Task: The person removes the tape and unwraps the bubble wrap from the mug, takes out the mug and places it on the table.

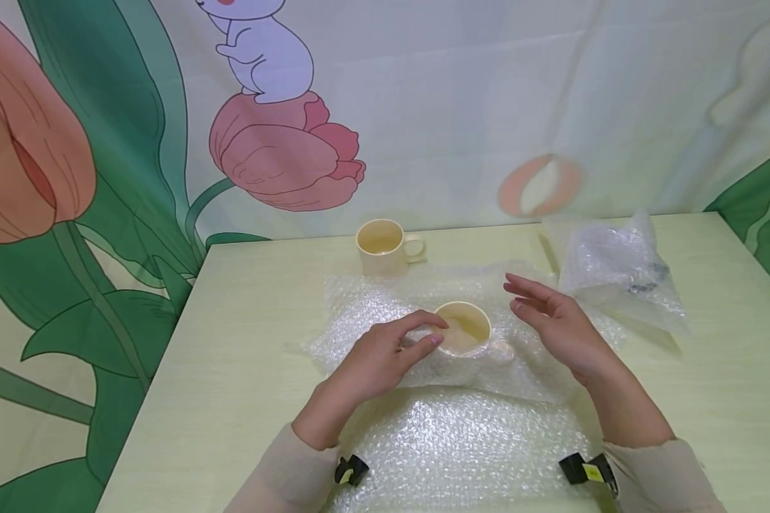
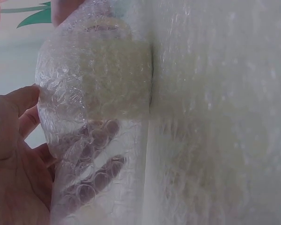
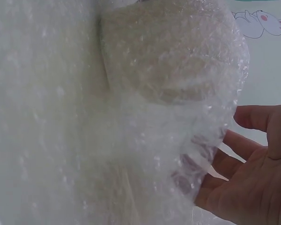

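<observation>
My left hand [image 1: 381,353] is at the near-left rim of a cream mug [image 1: 481,313]. Its thumb and index fingertip are slightly apart there; in the left wrist view they meet the upper edge of the bubble wrap [image 2: 61,70]. More fingers show through that clear sheet. The mug stands upright on the wrap, handle to the right, with a flap raised over its front. To the right, my right hand [image 1: 561,331] hovers apart from the mug, fingers extended and holding nothing. In the right wrist view some of its fingertips appear through the wrap [image 3: 178,56].
Behind the wrap, a second cream mug [image 1: 381,246] stands near the table's back edge. A clear plastic packet [image 1: 616,263] with crumpled wrap inside lies at the back right. More bubble wrap [image 1: 462,449] covers the near middle of the pale table [image 1: 224,356]. A printed curtain [image 1: 436,107] hangs behind.
</observation>
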`<control>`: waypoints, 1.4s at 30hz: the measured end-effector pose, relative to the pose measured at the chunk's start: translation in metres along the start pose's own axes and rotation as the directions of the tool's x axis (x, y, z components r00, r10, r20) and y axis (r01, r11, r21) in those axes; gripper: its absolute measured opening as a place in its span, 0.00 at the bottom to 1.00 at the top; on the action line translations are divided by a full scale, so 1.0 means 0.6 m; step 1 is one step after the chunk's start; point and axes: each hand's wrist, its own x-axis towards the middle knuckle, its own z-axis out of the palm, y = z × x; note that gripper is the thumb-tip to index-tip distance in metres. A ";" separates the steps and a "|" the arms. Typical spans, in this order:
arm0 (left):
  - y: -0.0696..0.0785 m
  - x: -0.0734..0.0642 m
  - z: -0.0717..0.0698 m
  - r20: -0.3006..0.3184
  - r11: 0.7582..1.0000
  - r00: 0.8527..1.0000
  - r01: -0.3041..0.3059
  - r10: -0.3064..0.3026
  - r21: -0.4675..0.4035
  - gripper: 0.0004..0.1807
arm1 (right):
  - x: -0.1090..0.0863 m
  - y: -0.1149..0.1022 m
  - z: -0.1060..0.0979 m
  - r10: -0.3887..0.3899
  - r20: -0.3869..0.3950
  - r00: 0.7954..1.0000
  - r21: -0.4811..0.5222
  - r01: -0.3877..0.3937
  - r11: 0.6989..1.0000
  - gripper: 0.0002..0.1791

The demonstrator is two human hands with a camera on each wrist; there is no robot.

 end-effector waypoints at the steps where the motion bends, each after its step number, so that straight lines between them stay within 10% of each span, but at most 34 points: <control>1: 0.000 0.000 0.000 0.000 1.000 1.000 -0.001 0.001 -0.002 0.17 | 0.000 0.001 0.000 0.005 0.001 1.000 -0.016 -0.005 1.000 0.31; 16: -0.007 0.000 -0.002 -0.044 0.999 0.998 -0.033 0.034 0.030 0.29 | 0.000 0.014 -0.011 0.058 0.015 0.998 -0.183 -0.054 0.982 0.35; 42: -0.011 0.002 -0.003 -0.045 0.986 0.985 0.166 -0.165 0.015 0.45 | 0.008 0.035 -0.020 0.119 0.067 0.991 -0.239 -0.099 0.966 0.40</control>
